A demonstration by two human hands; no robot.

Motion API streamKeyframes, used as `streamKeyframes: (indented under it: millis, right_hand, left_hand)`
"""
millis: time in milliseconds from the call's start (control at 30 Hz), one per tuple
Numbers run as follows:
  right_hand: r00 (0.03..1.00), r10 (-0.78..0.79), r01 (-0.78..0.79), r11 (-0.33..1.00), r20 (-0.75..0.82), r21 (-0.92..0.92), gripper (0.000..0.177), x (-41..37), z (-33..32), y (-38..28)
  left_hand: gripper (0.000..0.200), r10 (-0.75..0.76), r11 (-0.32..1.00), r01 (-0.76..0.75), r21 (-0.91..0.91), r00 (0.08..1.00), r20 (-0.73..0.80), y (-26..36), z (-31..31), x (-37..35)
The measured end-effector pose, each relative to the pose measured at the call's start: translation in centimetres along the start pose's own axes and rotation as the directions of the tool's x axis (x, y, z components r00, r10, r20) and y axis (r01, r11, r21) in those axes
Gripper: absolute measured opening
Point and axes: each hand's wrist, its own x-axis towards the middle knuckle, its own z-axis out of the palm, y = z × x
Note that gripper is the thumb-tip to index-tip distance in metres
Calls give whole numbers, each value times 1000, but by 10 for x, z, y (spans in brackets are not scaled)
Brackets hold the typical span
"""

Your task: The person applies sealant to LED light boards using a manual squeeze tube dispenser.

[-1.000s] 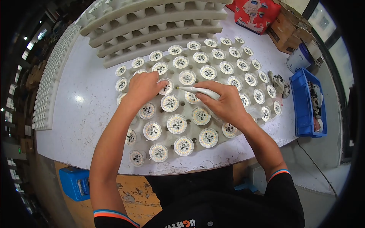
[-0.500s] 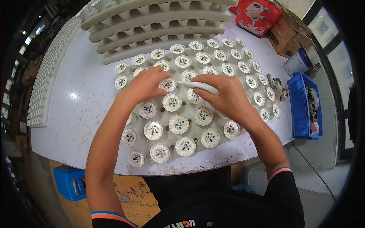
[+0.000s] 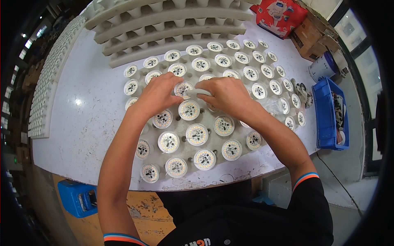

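Observation:
Rows of open LED bulbs (image 3: 196, 134), with round boards of small yellow chips and dark parts on top, stand upright in a pale foam tray (image 3: 213, 155). My left hand (image 3: 159, 95) curls around one LED bulb (image 3: 183, 89), thumb at its near side and fingers at its far side. From the right, my right hand (image 3: 230, 95) pinches a slim white tool (image 3: 202, 92). Its tip is at the right edge of that same bulb's board; whether it touches is hard to see. Part of the tool is hidden by my fingers.
Stacked foam trays (image 3: 172, 30) holding white cups stand behind the bulbs. Another tray (image 3: 53, 78) lies along the left. To the right are a blue crate (image 3: 328, 139), a bucket (image 3: 322, 67), a cardboard box (image 3: 312, 39) and a red bag (image 3: 279, 18). A blue stool (image 3: 74, 199) is below.
My right hand has turned and moved slightly left, bringing the white tool against or over the held bulb's edge. My left hand stays around the bulb. The whole view has shifted slightly.

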Motion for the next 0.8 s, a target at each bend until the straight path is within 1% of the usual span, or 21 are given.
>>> streamKeyframes:
  millis: [100, 300, 400, 500, 800]
  right_hand:
    - [1000, -10, 9, 1000, -21, -18, 23, 1, 3, -2]
    - [998, -42, 41, 999, -41, -28, 22, 2, 6, 0]
    - [998, -48, 47, 998, -42, -34, 22, 3, 7, 0]
    - [999, -34, 33, 998, -21, -47, 22, 4, 6, -2]
    - [998, -53, 52, 998, -36, -32, 21, 4, 7, -1]
  left_hand:
    - [53, 8, 1000, -8, -3, 1000, 2, 0, 0, 0]
    - [50, 14, 1000, -15, -25, 1000, -20, -1, 0, 0]
    - [53, 14, 1000, -14, 25, 1000, 2, 1, 0, 1]
    - [52, 18, 1000, -18, 22, 1000, 7, 1, -1, 2]
    - [51, 16, 999, -16, 31, 1000, 10, 3, -2, 2]
